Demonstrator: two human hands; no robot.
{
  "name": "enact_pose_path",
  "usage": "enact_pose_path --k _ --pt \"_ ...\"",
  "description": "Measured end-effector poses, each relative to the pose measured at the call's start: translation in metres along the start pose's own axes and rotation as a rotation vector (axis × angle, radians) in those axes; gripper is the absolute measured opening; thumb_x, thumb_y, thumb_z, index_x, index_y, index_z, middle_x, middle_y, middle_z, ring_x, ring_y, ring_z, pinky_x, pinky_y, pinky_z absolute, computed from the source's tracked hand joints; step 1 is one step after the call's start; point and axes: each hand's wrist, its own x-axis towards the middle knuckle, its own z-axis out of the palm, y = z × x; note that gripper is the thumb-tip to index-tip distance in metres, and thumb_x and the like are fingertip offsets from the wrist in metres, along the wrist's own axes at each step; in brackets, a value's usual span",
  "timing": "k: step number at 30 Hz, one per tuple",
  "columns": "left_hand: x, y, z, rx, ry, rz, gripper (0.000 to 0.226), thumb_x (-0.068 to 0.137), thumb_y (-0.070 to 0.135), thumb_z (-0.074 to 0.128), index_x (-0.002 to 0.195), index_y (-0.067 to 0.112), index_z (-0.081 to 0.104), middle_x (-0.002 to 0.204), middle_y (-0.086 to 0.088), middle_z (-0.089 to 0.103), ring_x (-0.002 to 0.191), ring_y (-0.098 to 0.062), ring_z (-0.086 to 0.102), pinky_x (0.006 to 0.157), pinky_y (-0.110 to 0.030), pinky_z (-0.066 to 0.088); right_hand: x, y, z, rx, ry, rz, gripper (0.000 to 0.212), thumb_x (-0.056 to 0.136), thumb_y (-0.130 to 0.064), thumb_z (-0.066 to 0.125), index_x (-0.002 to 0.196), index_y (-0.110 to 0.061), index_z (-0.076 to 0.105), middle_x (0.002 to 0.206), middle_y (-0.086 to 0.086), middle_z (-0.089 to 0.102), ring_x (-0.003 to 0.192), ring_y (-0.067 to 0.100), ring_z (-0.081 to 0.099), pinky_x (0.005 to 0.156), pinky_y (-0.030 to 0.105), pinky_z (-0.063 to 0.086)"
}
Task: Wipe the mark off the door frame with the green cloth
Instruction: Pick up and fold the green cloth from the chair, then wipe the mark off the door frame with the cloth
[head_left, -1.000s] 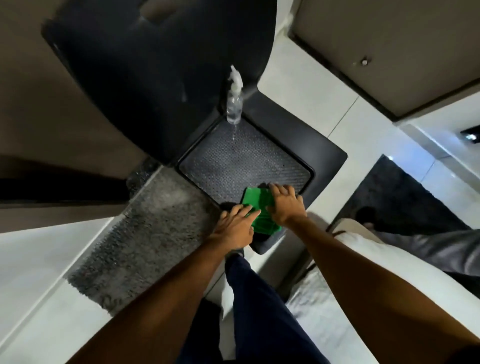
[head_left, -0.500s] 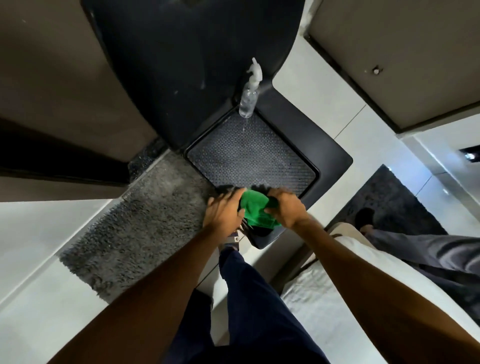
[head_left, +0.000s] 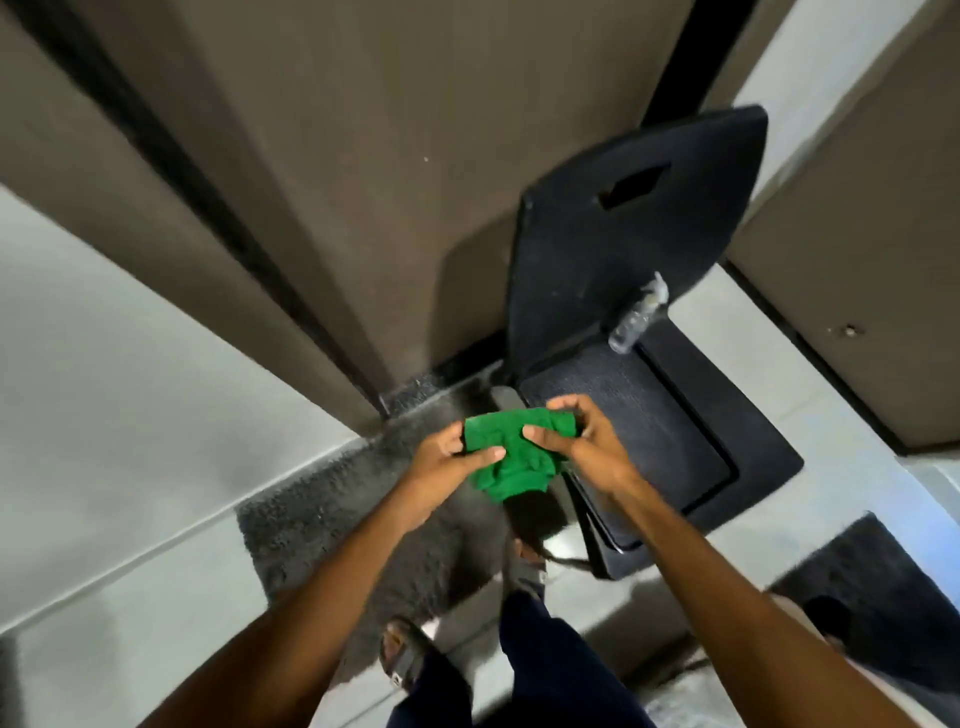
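Observation:
The green cloth (head_left: 511, 452) is bunched up in mid-air between both my hands, above the floor. My left hand (head_left: 441, 462) pinches its left edge, thumb on top. My right hand (head_left: 582, 444) grips its right side with fingers curled over it. The brown door and its dark frame (head_left: 218, 202) rise ahead and to the left. A small light speck (head_left: 426, 159) shows on the brown door panel; I cannot tell whether it is the mark.
A black chair (head_left: 634, 249) stands to the right, with a clear spray bottle (head_left: 636, 319) on its seat. A grey shaggy mat (head_left: 332, 499) lies at the door's foot. My sandalled feet (head_left: 405, 654) are below, and another dark mat (head_left: 878, 592) lies at lower right.
Both hands lifted the green cloth off the chair seat's front edge and hold it in the air. My view swung up and left, bringing the door and frame into sight.

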Motion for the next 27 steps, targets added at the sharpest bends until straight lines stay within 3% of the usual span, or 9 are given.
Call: enact_pose_path --k 4,9,13,17,19,21,23,25,27 --pt "-0.027 0.016 -0.029 -0.177 0.047 0.09 0.027 0.086 0.003 0.068 0.113 0.006 0.066 0.101 -0.003 0.076 0.09 -0.013 0.073 0.075 -0.02 0.059 -0.017 -0.02 0.035 0.054 -0.018 -0.151 0.047 0.078 -0.017 0.08 0.116 -0.027 0.053 0.1 -0.01 0.065 0.082 -0.008 0.064 0.072 0.012 0.052" --pt "-0.082 0.054 -0.093 -0.275 0.295 0.287 0.038 0.083 0.001 0.07 0.119 0.004 0.057 0.107 -0.014 0.073 0.091 -0.019 0.071 0.079 -0.025 0.06 -0.041 -0.092 0.097 -0.023 -0.02 -0.366 0.061 0.076 -0.032 0.077 0.126 -0.043 0.044 0.113 -0.008 0.064 0.099 0.01 0.067 0.086 0.035 0.054" --pt "-0.118 0.098 -0.143 -0.259 0.367 0.469 0.063 0.077 0.006 0.078 0.126 0.028 0.047 0.103 -0.006 0.075 0.093 -0.018 0.074 0.075 -0.03 0.061 -0.046 -0.166 0.127 0.008 -0.048 -0.636 0.052 0.085 -0.024 0.07 0.121 -0.051 0.044 0.115 -0.031 0.059 0.101 -0.003 0.063 0.087 0.027 0.05" --pt "-0.159 0.155 -0.193 -0.1 0.501 0.692 0.061 0.08 0.011 0.077 0.123 0.043 0.046 0.107 0.006 0.07 0.094 -0.005 0.071 0.074 -0.026 0.061 -0.059 -0.26 0.138 -0.054 -0.128 -0.814 0.054 0.093 -0.016 0.061 0.123 -0.056 0.041 0.109 -0.035 0.061 0.099 -0.004 0.064 0.087 0.029 0.053" --pt "-0.176 0.188 -0.212 -0.045 0.584 0.839 0.063 0.083 0.01 0.073 0.119 0.054 0.046 0.11 0.007 0.068 0.095 -0.004 0.07 0.075 -0.024 0.061 -0.075 -0.313 0.141 -0.094 -0.149 -0.947 0.055 0.095 -0.023 0.058 0.125 -0.062 0.034 0.11 -0.039 0.058 0.099 -0.007 0.063 0.084 0.024 0.052" --pt "-0.187 0.22 -0.225 0.01 0.684 0.978 0.068 0.085 0.009 0.071 0.118 0.062 0.044 0.109 0.013 0.069 0.096 -0.002 0.07 0.072 -0.019 0.059 -0.092 -0.359 0.143 -0.103 -0.111 -1.057 0.054 0.095 -0.027 0.058 0.128 -0.06 0.031 0.111 -0.043 0.054 0.099 -0.015 0.058 0.079 0.009 0.047" --pt "-0.198 0.256 -0.236 0.056 0.801 1.101 0.071 0.086 0.009 0.07 0.12 0.064 0.042 0.109 0.017 0.068 0.097 0.001 0.069 0.07 -0.013 0.056 -0.104 -0.401 0.146 -0.062 -0.011 -1.185 0.051 0.093 -0.025 0.061 0.131 -0.047 0.037 0.113 -0.031 0.058 0.1 -0.011 0.058 0.078 0.004 0.044" --pt "-0.208 0.296 -0.245 0.137 0.914 1.204 0.069 0.087 0.01 0.069 0.121 0.063 0.042 0.111 0.013 0.067 0.098 0.001 0.068 0.071 -0.011 0.056 -0.114 -0.441 0.147 -0.023 0.1 -1.294 0.042 0.091 -0.022 0.064 0.127 -0.033 0.045 0.115 -0.011 0.059 0.101 0.0 0.057 0.083 0.018 0.047" --pt "-0.213 0.333 -0.254 0.251 1.02 1.27 0.062 0.088 0.016 0.068 0.126 0.058 0.043 0.112 0.009 0.067 0.096 -0.002 0.067 0.075 -0.016 0.058 -0.117 -0.478 0.146 0.01 0.204 -1.371 0.036 0.089 -0.023 0.066 0.121 -0.03 0.05 0.113 -0.007 0.058 0.097 -0.003 0.055 0.08 0.02 0.046"
